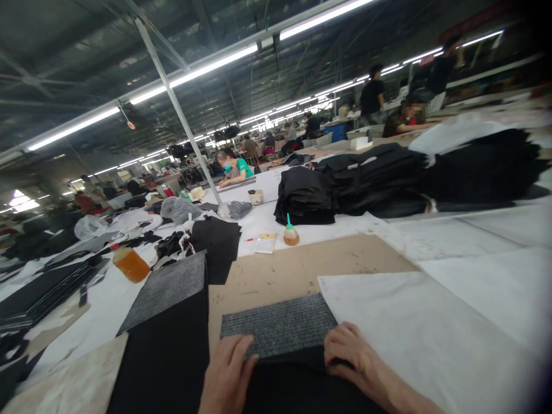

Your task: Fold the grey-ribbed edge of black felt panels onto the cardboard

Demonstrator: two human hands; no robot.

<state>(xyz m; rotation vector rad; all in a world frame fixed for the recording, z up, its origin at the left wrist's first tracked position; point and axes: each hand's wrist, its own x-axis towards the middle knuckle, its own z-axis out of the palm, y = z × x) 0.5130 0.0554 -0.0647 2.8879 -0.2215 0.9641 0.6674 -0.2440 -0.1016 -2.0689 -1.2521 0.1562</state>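
Note:
A grey ribbed fabric piece point(278, 325) lies on the brown board in front of me, on top of black fabric point(288, 388). My left hand point(226, 374) rests flat on the near left corner of the grey piece, fingers stretched forward. My right hand point(351, 356) presses on its near right corner, fingers curled over the edge where grey meets black; whether they pinch it I cannot make out. A second grey ribbed piece point(170, 287) lies to the left on a black stack point(164, 351).
White sheets point(431, 322) cover the table to the right. A small glue bottle point(291, 234) and an amber jar point(130, 264) stand farther back. Piles of black cut fabric point(366, 181) sit behind. Other people work at distant tables.

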